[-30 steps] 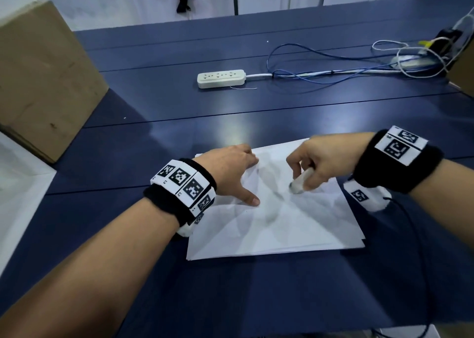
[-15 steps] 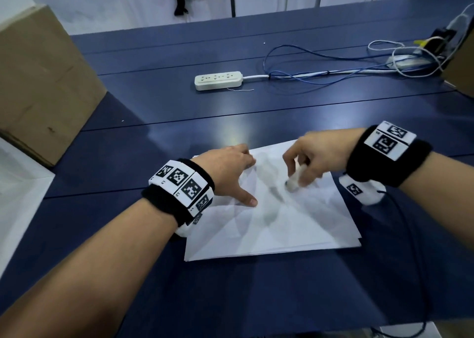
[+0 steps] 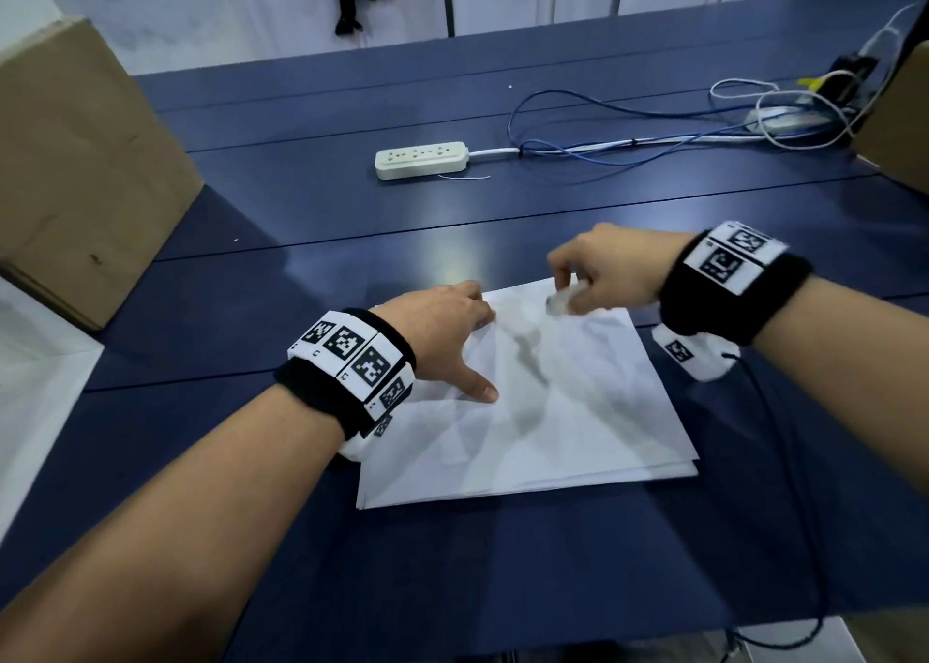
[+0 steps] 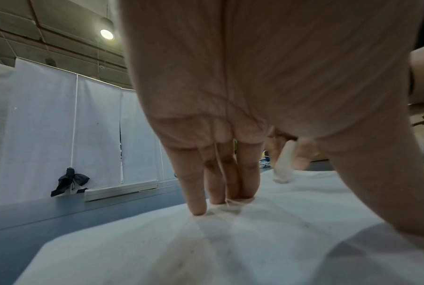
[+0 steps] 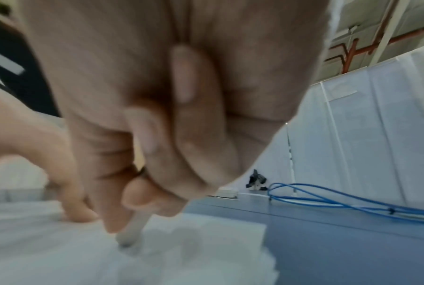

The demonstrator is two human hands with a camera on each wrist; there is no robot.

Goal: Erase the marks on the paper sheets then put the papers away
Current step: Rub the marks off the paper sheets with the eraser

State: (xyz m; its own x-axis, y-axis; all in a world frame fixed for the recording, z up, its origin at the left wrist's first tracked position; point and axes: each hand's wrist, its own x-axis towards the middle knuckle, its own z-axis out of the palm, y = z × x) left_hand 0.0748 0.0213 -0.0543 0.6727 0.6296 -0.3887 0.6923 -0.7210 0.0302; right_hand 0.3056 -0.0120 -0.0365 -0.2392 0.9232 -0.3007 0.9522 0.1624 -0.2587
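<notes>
So we're working at the dark blue plank table (image 3: 311, 562), where the stack of white, creased paper sheets (image 3: 578, 426) is lying near its front edge, roughly mid-width. Our left hand (image 3: 442, 335) is pressing flat with straight fingers (image 4: 196, 192) and spread thumb on the sheets' left part. Our right hand (image 3: 603, 275) is curling its fingers round a small white stick-shaped eraser (image 3: 560, 303), pinching it, tip down by the stack's far edge.

What's worrying us: the top sheet is already looking wrinkled, so rubbing hard that far from the holding hand is probably asking for a buckle or tear. The lower sheets could also be sliding out of line, and grey smudges mid-page may be smearing instead of lifting.
</notes>
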